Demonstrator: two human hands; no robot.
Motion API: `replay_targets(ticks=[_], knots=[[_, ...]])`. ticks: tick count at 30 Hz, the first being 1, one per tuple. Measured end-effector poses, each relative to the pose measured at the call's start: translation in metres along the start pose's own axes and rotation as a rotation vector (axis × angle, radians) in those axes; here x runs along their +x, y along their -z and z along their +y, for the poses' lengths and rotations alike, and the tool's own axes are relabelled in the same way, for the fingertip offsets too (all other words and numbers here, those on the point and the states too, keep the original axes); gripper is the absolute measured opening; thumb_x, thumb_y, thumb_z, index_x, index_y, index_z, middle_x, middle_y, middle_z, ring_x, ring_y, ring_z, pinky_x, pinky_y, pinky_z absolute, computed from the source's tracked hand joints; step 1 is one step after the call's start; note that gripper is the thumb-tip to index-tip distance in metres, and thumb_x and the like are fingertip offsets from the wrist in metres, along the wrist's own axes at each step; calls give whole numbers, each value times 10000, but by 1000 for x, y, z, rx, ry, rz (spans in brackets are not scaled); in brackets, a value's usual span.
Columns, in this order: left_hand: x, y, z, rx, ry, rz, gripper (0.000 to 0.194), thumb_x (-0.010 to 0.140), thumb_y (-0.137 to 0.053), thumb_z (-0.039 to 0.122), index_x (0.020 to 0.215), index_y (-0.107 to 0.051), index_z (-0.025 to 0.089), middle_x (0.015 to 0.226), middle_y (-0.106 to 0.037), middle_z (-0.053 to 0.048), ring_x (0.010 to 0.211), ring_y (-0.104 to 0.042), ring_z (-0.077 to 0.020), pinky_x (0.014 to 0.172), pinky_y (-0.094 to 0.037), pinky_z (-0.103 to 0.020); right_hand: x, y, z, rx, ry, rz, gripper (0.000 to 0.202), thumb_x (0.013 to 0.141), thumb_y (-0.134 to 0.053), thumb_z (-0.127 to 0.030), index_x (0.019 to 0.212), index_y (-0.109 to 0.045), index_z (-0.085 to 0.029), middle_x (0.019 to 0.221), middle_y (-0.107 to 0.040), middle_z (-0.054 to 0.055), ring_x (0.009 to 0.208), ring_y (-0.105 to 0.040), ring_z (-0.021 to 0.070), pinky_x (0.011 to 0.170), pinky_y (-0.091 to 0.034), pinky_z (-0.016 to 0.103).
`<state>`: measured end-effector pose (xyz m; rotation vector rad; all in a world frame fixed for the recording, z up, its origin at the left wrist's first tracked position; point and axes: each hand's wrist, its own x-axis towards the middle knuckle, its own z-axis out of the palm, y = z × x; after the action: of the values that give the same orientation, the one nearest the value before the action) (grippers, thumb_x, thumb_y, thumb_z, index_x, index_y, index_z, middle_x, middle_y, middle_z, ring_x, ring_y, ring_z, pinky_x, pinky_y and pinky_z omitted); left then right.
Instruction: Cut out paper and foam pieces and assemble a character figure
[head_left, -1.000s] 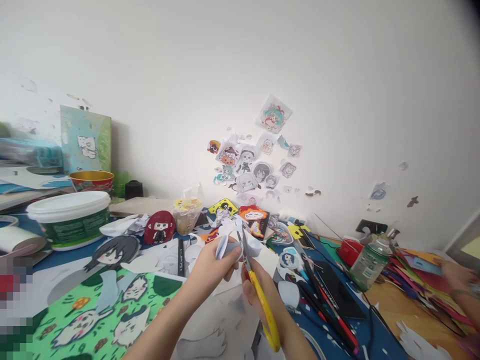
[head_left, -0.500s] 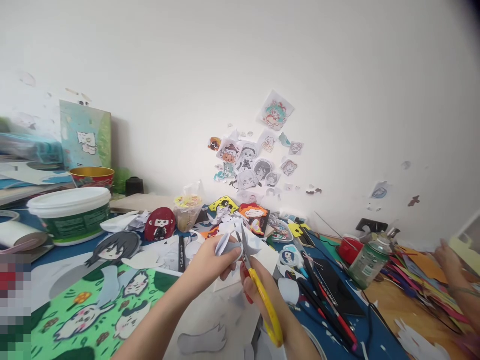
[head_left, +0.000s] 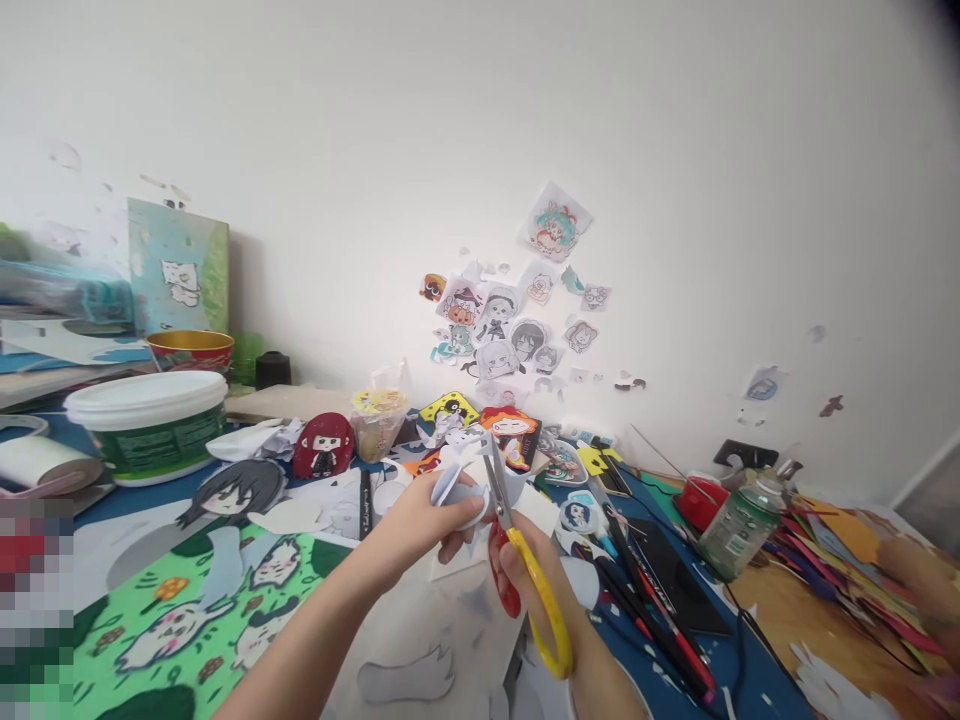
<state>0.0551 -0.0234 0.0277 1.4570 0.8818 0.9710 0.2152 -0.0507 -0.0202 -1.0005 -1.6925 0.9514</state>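
My left hand [head_left: 439, 510] pinches a curled pale grey-white paper piece [head_left: 450, 485] between thumb and fingers. Beside it, my right hand [head_left: 529, 565] is closed around a pair of scissors [head_left: 551, 610] with a yellow and a red handle. The blades point up and away, just right of the paper; whether they touch it I cannot tell. Beneath both hands lies a white sheet [head_left: 412, 610], and a grey cut-out paper shape [head_left: 409, 675] rests on it. To the left is a green painted sheet [head_left: 187, 610] with cartoon animals.
A white-lidded tub [head_left: 146, 425] stands at the left. Pens [head_left: 667, 620], a dark tablet [head_left: 675, 575] and a bottle [head_left: 739, 530] crowd the right side. Paper drawings [head_left: 529, 340] are stuck to the wall. Another person's hand [head_left: 911, 575] is blurred over coloured paper strips [head_left: 832, 550].
The scissors have shifted slightly, and their red handle now shows more, spread further from the yellow one. My left hand keeps hold of the paper. The other person's hand has moved lower.
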Motion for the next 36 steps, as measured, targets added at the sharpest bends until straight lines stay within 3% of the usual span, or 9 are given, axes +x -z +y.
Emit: replay_targets(ticks=[4,9,13,15,18,22,25,30,36], knots=[[2,4,-1,-51,12,-30,295,718,-566,461,783,-428,208,488,-543,69,324,-407,-71,381,-307,-194,1,3,2,121,-139,-61,616,733,-414,-716,984,-498,-160,618,-424,-40,416,-364,63,407,-320,207],[6,13,-2,-47,52,-9,362,684,-609,494,818,-478,184,567,-603,20,446,-558,-132,448,-426,-238,0,7,3,198,-272,-51,613,723,-418,-722,943,-541,-163,583,-443,-33,398,-395,80,408,-343,232],[7,19,-4,37,56,90,360,704,-575,524,763,-474,183,368,-470,72,334,-408,-86,387,-310,-192,1,13,9,244,-287,-28,567,734,-455,-688,963,-567,-181,602,-470,-16,409,-411,90,406,-340,244],[7,20,-5,57,51,120,374,740,-514,551,824,-467,190,372,-476,77,305,-347,-70,369,-253,-182,3,16,13,303,-293,-42,597,733,-435,-703,988,-564,-179,601,-476,-13,407,-421,92,405,-350,246],[8,19,-6,45,29,103,398,762,-439,592,842,-462,203,459,-550,45,328,-418,-90,365,-288,-189,6,18,19,343,-269,-74,685,701,-407,-750,1020,-551,-161,607,-486,-12,410,-445,95,414,-372,245],[11,19,-7,-8,-10,94,393,699,-530,587,766,-492,201,600,-595,11,555,-597,-166,445,-455,-238,5,16,17,260,-162,-55,700,690,-438,-745,1040,-535,-146,628,-497,-11,425,-443,79,445,-392,225],[11,18,-7,-72,-26,85,386,680,-573,558,793,-523,192,744,-625,-13,684,-621,-184,530,-521,-286,4,13,13,174,-120,-62,701,694,-440,-739,1053,-523,-143,619,-479,-18,434,-432,78,443,-378,215],[9,10,-6,-85,-32,158,335,719,-540,520,786,-491,196,632,-591,22,585,-609,-162,489,-516,-273,4,9,9,-16,-33,-84,645,715,-433,-723,997,-527,-151,637,-460,-13,487,-432,96,471,-380,226],[12,9,-12,51,-53,29,336,737,-498,534,781,-481,201,480,-533,56,348,-488,-105,333,-357,-194,5,10,2,-93,83,-123,576,751,-392,-707,899,-540,-170,612,-481,-2,510,-437,119,470,-374,233]])
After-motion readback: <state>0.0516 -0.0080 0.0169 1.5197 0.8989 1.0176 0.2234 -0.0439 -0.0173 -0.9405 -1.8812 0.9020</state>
